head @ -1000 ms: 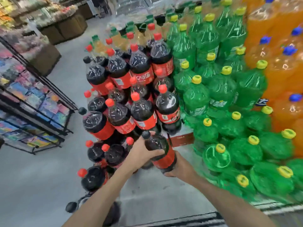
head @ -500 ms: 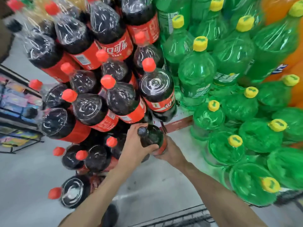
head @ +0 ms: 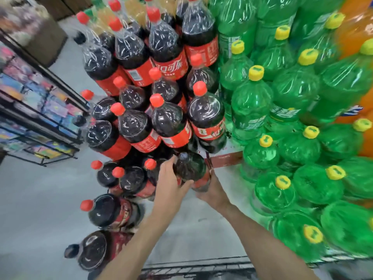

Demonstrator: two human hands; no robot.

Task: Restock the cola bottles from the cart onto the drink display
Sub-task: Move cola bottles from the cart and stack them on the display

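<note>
Together, the left hand [head: 171, 184] and right hand [head: 212, 190] wrap a black-capped cola bottle [head: 191, 170], fingers curled snugly on its smooth, dark, rounded plastic. It stands upright, cap toward the camera, low on the drink display [head: 226, 159], beside glossy green soda bottles [head: 260, 156].

Holding one black-capped cola bottle [head: 190, 169] with both hands, left hand [head: 171, 182] on its shoulder, right hand [head: 212, 190] under its red label. Standing beside it: red-capped cola stack [head: 161, 118], green bottles [head: 282, 138] at right. Wire cart edge [head: 193, 267] showing below.
</note>
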